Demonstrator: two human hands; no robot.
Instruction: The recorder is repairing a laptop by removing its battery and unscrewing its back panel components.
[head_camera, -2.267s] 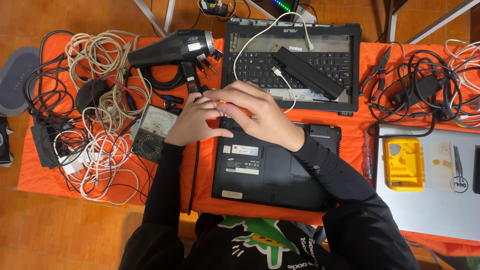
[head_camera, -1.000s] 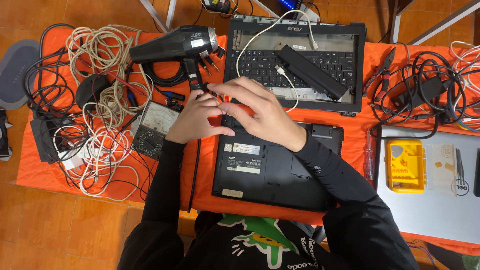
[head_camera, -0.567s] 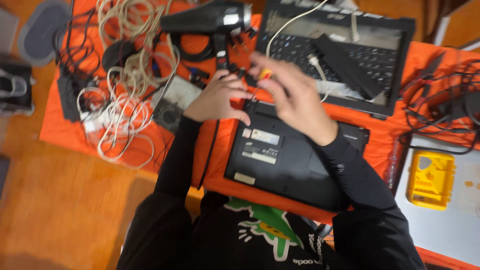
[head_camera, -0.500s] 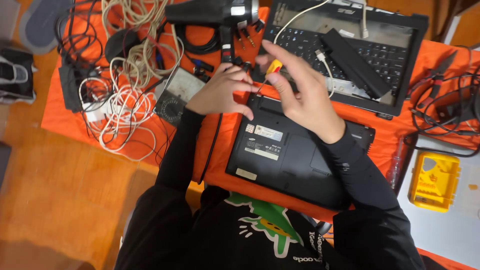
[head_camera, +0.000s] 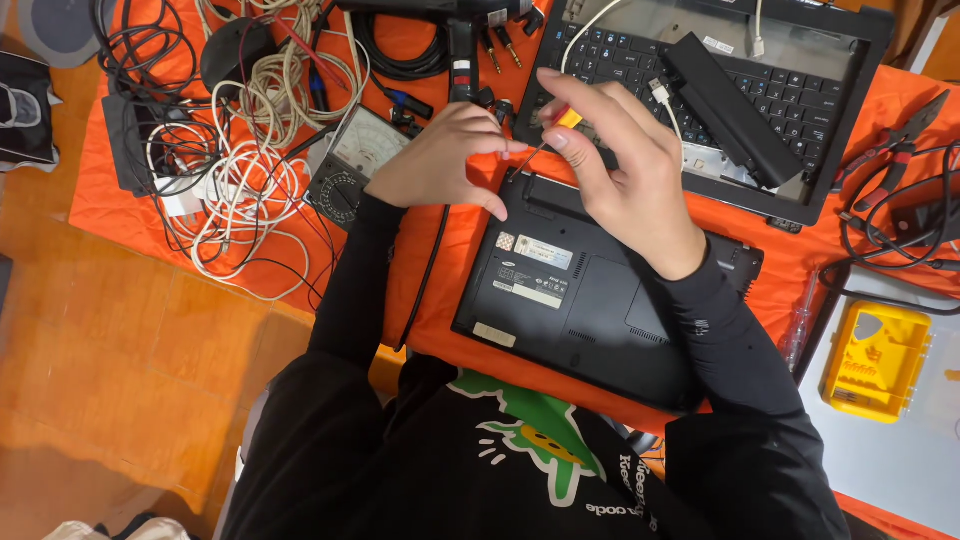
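Observation:
A black laptop (head_camera: 590, 300) lies upside down on the orange cloth (head_camera: 440, 290), its base with white labels facing up. My right hand (head_camera: 620, 170) grips a small screwdriver with an orange handle (head_camera: 566, 118), tip angled down at the laptop's far left corner. My left hand (head_camera: 445, 155) rests beside that corner, fingers curled, touching the screwdriver's shaft near the tip. Both sleeves are black.
A second opened laptop with a loose black battery (head_camera: 725, 100) lies behind. An analogue multimeter (head_camera: 350, 165), tangled white and black cables (head_camera: 235, 180), a hair dryer's handle (head_camera: 460, 50), pliers (head_camera: 895, 140), a yellow case (head_camera: 880, 360) on a grey laptop lid surround it.
The head view has tilted and shifted, so the scene slid right and up. My hands stay at the laptop's far left corner with the screwdriver.

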